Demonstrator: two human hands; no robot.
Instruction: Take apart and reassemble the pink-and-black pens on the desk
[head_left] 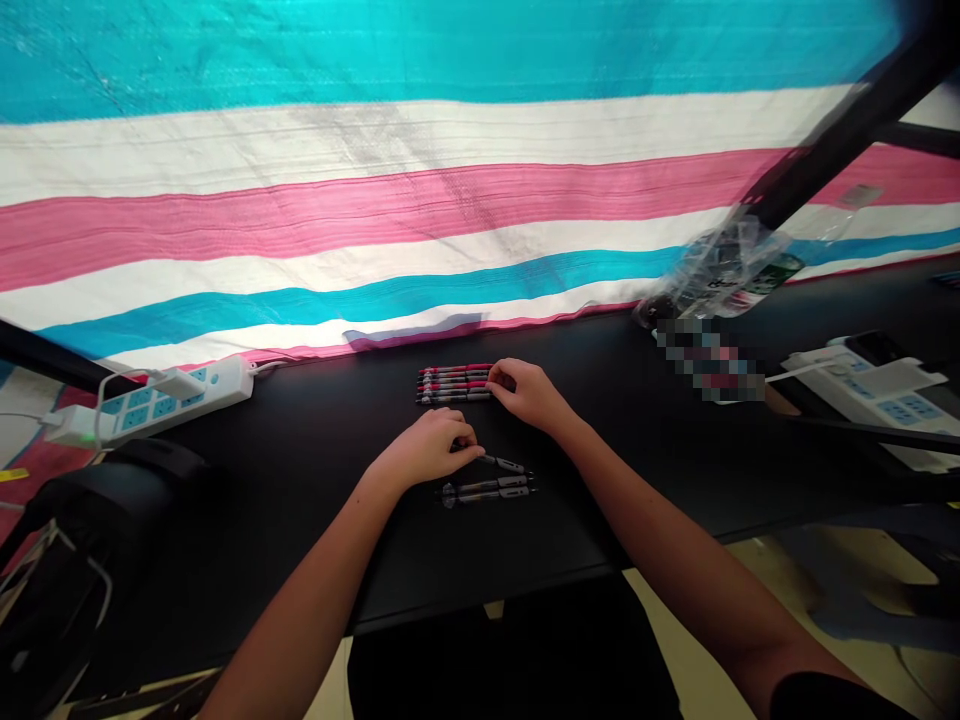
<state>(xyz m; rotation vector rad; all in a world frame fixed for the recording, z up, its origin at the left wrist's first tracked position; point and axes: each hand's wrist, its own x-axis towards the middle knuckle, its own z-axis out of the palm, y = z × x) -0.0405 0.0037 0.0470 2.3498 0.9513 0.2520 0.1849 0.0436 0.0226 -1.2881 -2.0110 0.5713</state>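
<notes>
Several pens are partly covered: the right hand [527,395] hides the right-hand end of the row of red and dark pens [450,382], so whether its drawn-in fingertips pinch one or only touch it cannot be told, nor can the row's exact count. The left hand [433,447] has thumb and fingers closed on a single dark pen [508,464], covering its left part; the clip end shows, tilted down to the right. The two hands are apart, the left nearer the body. A pixelated patch [712,365] blurs whatever lies beside the crumpled clear plastic [724,270], and the black object [135,490] at left is too dark to name. The near edge of the black table [300,540] runs just in front of the person's dark clothing [517,660]; its far edge meets the striped sheet [375,215]. Between the row and the near edge lie two dark pens [491,490], side by side, just below the held one. Tabletop stretches from the pens leftward to a white power strip [176,400] and rightward to the plastic and white boxy items [892,400]. Behind, the sheet shows teal, white and pink bands; a black bar [832,140] slants across at upper right, and pale floor [757,570] shows below the table.
</notes>
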